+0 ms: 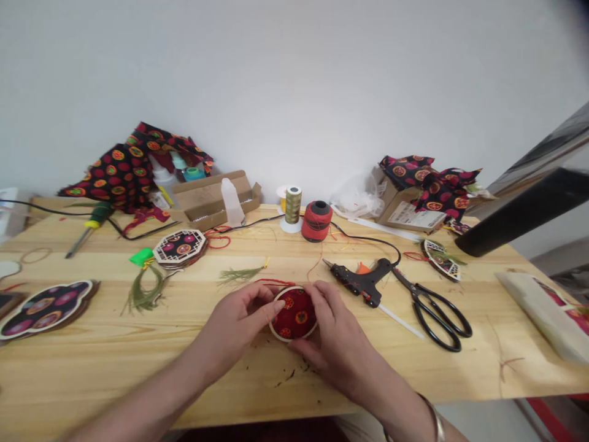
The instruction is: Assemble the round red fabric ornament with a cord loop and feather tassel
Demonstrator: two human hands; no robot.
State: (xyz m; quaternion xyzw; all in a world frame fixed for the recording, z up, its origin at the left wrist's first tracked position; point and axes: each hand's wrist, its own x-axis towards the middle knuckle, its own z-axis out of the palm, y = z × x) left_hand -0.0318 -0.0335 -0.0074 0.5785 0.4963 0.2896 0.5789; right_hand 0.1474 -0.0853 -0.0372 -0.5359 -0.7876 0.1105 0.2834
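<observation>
Between my hands is a round ornament (296, 324), dark red flowered fabric inside a pale wooden ring. My left hand (246, 316) grips its left edge, the thumb lying on the fabric. Around its right edge curl the fingers of my right hand (334, 331), with the thumb below. A red cord (276, 282) runs along the ornament's top. Beyond my right hand lies a black glue gun (359, 282), a white glue stick (400, 322) poking from its back end. Black-handled scissors (439, 313) lie to the right of it. A small green tassel (242, 273) rests beyond my left hand.
Thread spools (293, 205) and a red yarn cone (317, 221) stand at the back. Left are octagonal ornaments (180, 247), a screwdriver (87, 233) and an open cardboard box (209, 199). A black cylinder (519, 212) leans in from the right. The glue gun's cord (368, 238) crosses the table (207, 405).
</observation>
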